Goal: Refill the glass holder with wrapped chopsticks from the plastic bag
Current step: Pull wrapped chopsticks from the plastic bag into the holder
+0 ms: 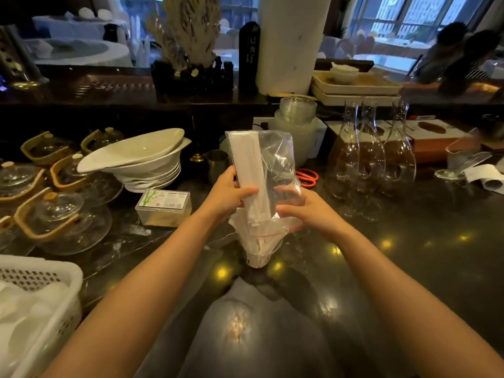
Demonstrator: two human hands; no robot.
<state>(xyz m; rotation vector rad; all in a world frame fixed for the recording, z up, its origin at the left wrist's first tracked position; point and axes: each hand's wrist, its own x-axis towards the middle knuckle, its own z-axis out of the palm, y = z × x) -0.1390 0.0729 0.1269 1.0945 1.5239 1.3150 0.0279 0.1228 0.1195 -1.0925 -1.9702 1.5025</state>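
Observation:
A clear plastic bag (278, 159) with a red zip line stands upside down, mouth down, over the glass holder (257, 259) on the dark counter. White wrapped chopsticks (245, 156) fill the bag's left side, and their lower ends reach into the holder. My left hand (231, 193) grips the bundle of chopsticks through the bag. My right hand (302, 211) pinches the bag's right side just above the zip line. The holder's rim is hidden by the bag's mouth.
Stacked white bowls (141, 159) and a toothpick box (163, 207) lie left of the bag. Glass teapots (62, 216) crowd the far left, a white basket (41, 301) the near left. Glass carafes (373, 159) and red scissors (306, 177) stand to the right.

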